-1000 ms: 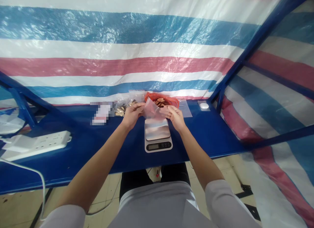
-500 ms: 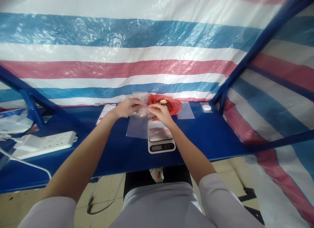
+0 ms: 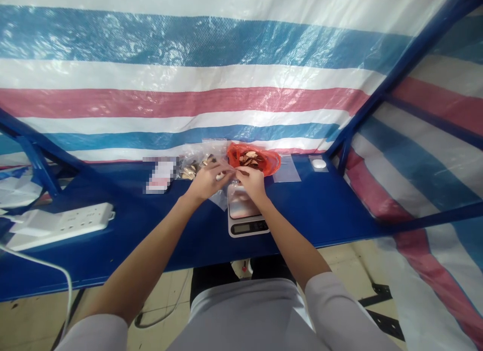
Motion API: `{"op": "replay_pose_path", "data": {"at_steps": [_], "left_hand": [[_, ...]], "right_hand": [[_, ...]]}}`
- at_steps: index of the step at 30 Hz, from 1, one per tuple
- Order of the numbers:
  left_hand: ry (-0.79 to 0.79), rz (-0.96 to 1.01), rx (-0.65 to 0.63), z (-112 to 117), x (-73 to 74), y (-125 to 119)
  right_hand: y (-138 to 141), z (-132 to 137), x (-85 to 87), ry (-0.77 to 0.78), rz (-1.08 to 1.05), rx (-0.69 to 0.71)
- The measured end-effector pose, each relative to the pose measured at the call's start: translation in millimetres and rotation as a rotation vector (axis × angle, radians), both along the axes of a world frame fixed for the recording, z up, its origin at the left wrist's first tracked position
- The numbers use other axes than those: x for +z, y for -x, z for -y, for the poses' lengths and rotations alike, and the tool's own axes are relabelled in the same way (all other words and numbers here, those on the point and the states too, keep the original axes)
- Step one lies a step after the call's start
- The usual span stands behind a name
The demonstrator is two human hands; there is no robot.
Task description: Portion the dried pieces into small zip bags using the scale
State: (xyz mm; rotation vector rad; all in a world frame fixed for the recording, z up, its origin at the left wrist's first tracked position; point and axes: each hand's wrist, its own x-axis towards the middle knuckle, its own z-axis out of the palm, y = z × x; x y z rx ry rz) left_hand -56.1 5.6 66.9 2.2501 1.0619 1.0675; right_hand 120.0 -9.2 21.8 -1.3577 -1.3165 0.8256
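My left hand (image 3: 210, 181) and my right hand (image 3: 252, 182) meet above the back of a white kitchen scale (image 3: 249, 227), fingertips pinched close together. Between them is a clear plastic bag (image 3: 220, 200), its lower part hanging below my left hand. Something small and pale shows by my left fingers; its kind is not clear. Just behind my right hand, an open red plastic bag (image 3: 273, 164) holds brown dried slices (image 3: 251, 158). Clear bags with dried tan pieces (image 3: 189, 169) lie behind and left of my left hand.
A flat clear bag (image 3: 287, 168) lies right of the red bag, with a white rounded object (image 3: 319, 163) farther right. On the left are a phone (image 3: 162, 174), partly blurred out, and a white power strip (image 3: 83, 219) with a cable. Blue frame bars (image 3: 362, 114) border the blue table.
My left hand has moved right and slightly down, uncovering the dried tan pieces. The clear bag is now gathered closer under my hands. The view has shifted slightly.
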Motion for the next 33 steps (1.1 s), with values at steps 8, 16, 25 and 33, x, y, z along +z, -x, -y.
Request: {"op": "replay_pose_path", "data": {"at_steps": [8, 16, 25, 33], "left_hand": [[0.543, 0.374, 0.182, -1, -15.3, -19], [0.788, 0.537, 0.23, -3, -19.3, -24], [0.681, 0.498, 0.056, 3, -23.4, -23], [0.51, 0.322, 0.034, 4, -18.7, -16]], "right_hand": [[0, 12, -9.1, -0.142, 0.022, 0.054], [-8, 18, -10.4, -0.173, 0.086, 0.081], [-21, 9, -0.8, -0.116, 0.102, 0.152], [-28, 5, 11.7, -0.09, 0.283, 0.174]]}}
